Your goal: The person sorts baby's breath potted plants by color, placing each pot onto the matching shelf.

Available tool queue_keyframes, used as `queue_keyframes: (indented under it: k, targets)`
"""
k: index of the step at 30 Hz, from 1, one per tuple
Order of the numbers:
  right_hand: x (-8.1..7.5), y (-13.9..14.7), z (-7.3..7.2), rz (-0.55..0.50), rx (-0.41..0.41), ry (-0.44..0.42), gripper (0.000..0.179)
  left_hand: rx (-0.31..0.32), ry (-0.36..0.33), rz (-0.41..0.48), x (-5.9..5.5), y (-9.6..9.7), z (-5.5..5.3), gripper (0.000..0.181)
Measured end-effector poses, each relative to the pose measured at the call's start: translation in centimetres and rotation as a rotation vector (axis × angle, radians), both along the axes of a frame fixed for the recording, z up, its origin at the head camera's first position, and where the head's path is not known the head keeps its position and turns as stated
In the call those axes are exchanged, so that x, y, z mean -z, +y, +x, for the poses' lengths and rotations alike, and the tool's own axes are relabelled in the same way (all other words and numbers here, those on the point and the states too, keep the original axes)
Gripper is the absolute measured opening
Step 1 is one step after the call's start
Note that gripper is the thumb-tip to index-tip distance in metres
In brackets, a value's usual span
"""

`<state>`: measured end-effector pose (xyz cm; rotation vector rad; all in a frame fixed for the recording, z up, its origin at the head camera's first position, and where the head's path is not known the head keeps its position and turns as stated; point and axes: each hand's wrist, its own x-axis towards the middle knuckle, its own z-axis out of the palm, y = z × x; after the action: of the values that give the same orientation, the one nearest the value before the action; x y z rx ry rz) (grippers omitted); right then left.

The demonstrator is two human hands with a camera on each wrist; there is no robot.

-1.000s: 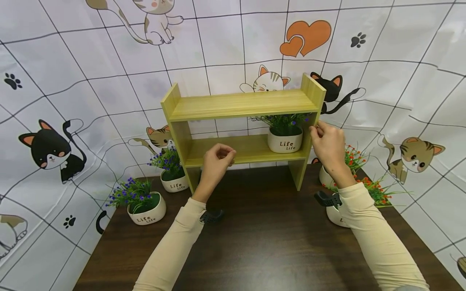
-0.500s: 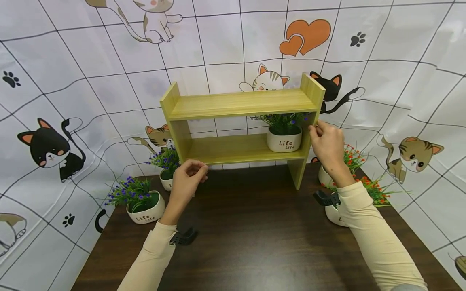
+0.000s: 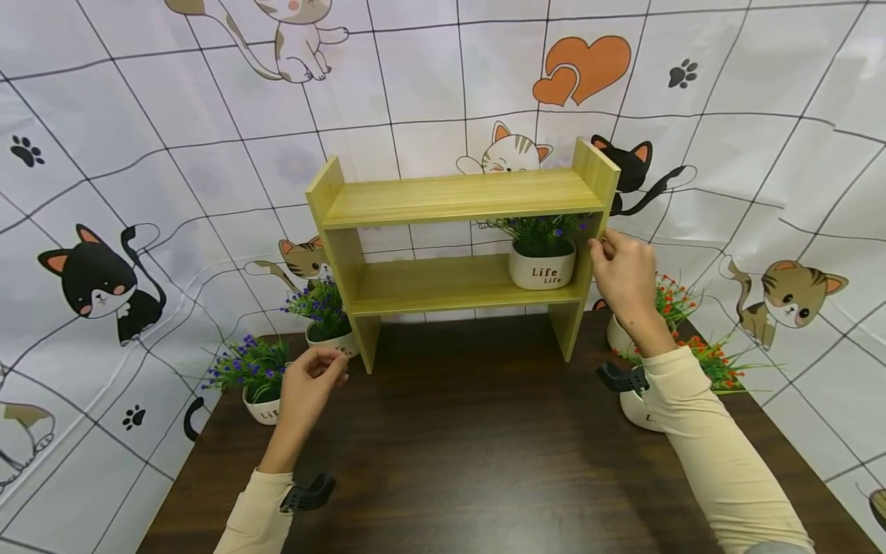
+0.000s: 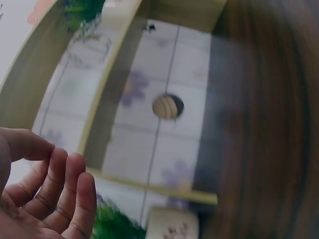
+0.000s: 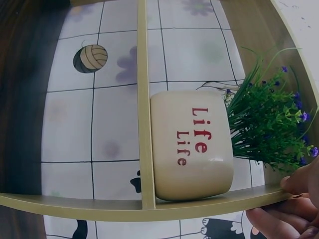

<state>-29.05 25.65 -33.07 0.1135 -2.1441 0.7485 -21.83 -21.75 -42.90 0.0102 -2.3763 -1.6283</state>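
Yarn print (image 5: pixel 91 58) below lower shelf (image 5: pixel 143 74) shows only in wrist views

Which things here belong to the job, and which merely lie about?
Likely job:
yellow wooden shelf, pinched by the right hand
white pot of purple flowers inside the shelf
perhaps purple-flowered white pots near the left hand

Likely not:
white pots of orange flowers, right
white cat-print wall sheet

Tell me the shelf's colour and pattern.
Pale yellow with a faint wood grain; the shelf shows best in the head view.
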Motion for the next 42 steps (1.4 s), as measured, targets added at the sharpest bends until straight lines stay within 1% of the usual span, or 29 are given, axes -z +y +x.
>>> queue_keyframes:
  k: [2,6,11,14,21,24,28,31,34,37,39,42]
  targets:
    - [0.0,0.0,0.0,0.003,0.005,0.002,0.02,-0.022,-0.01,-0.007,0.5,-1.1,0.4,0.02]
    - [0.1,0.0,-0.1,0.001,0.004,-0.001,0.02,-0.063,-0.042,-0.055,1.5,-3.2,1.4,0.023]
    - [0.1,0.0,-0.2,0.001,0.003,-0.004,0.02,-0.138,-0.076,-0.099,2.5,-5.4,2.3,0.027]
    - [0.1,0.0,-0.1,0.001,0.003,0.0,0.02,-0.189,-0.073,-0.137,3.0,-6.6,2.8,0.027]
    - [0.2,0.0,-0.1,-0.003,-0.003,0.004,0.021,-0.328,-0.052,-0.29,4.7,-8.7,4.0,0.021]
    - [0.3,0.0,-0.1,-0.003,-0.002,0.006,0.021,-0.371,-0.019,-0.341,5.4,-9.6,4.1,0.02]
    - [0.2,0.0,0.0,-0.004,-0.001,0.008,0.021,-0.393,0.041,-0.37,6.2,-10.6,3.9,0.02]
    - [0.2,0.0,0.0,-0.007,-0.007,0.014,0.021,-0.408,0.042,-0.363,6.6,-11.3,3.8,0.022]
    - [0.1,-0.1,0.0,0.003,-0.011,0.019,0.02,-0.43,0.019,-0.345,7.0,-11.8,3.6,0.03]
    - [0.1,-0.1,0.0,0.01,-0.014,0.023,0.019,-0.428,-0.022,-0.326,7.2,-12.3,3.3,0.04]
    - [0.1,-0.1,0.0,0.011,-0.015,0.025,0.018,-0.401,-0.062,-0.288,7.2,-12.5,3.1,0.05]
    - [0.2,-0.1,0.0,0.01,-0.015,0.024,0.018,-0.328,-0.146,-0.207,7.2,-12.9,2.5,0.069]
